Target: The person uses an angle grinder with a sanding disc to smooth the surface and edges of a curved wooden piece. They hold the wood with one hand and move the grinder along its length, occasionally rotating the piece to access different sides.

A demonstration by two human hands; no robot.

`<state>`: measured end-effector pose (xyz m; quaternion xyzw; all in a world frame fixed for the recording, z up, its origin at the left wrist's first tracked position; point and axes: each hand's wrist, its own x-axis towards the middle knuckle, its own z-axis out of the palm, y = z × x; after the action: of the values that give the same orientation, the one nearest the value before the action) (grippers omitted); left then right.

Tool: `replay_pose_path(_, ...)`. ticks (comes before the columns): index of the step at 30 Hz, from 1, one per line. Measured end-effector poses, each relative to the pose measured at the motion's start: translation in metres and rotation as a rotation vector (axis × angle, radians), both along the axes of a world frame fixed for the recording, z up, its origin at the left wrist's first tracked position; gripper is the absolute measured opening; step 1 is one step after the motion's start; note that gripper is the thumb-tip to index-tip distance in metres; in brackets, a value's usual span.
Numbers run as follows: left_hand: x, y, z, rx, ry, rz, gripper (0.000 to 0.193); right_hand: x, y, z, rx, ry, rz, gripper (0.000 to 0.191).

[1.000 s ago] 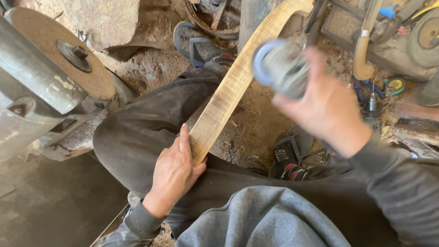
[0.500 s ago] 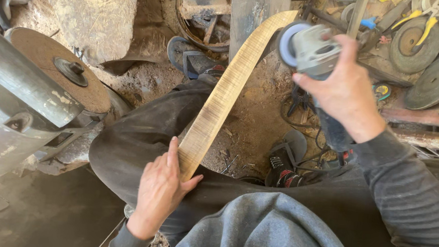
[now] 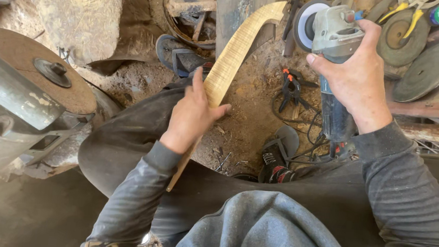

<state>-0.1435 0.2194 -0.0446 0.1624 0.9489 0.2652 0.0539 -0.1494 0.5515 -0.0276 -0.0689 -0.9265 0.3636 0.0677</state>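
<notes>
Wood: pale curved strip (image 3: pixel 230 61), likely stiff, light; steady it mid-length.
Left hand (image 3: pixel 191 117): flat, open on strip.
Right hand (image 3: pixel 358 75): clasps angle grinder (image 3: pixel 333 38), probably heavy.

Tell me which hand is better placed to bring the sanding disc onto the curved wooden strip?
The right hand: it already grips the angle grinder, whose disc is near the upper bend of the curved wooden strip. The left hand lies flat on the strip, steadying it on the lap.
</notes>
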Motion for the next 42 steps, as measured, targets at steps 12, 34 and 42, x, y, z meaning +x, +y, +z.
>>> replay_pose_path(12,0.025,0.027,-0.016,-0.173,-0.122,0.071,0.057,-0.008,0.018,-0.030,-0.056,-0.026,0.009,0.085)
replay_pose_path(34,0.018,0.044,-0.006,-0.249,-0.143,0.073,0.061,-0.019,0.014,-0.017,-0.013,-0.151,0.010,0.085)
replay_pose_path(42,0.017,0.047,-0.011,-0.224,-0.168,0.079,0.060,-0.018,0.007,-0.010,0.043,-0.170,0.001,0.085)
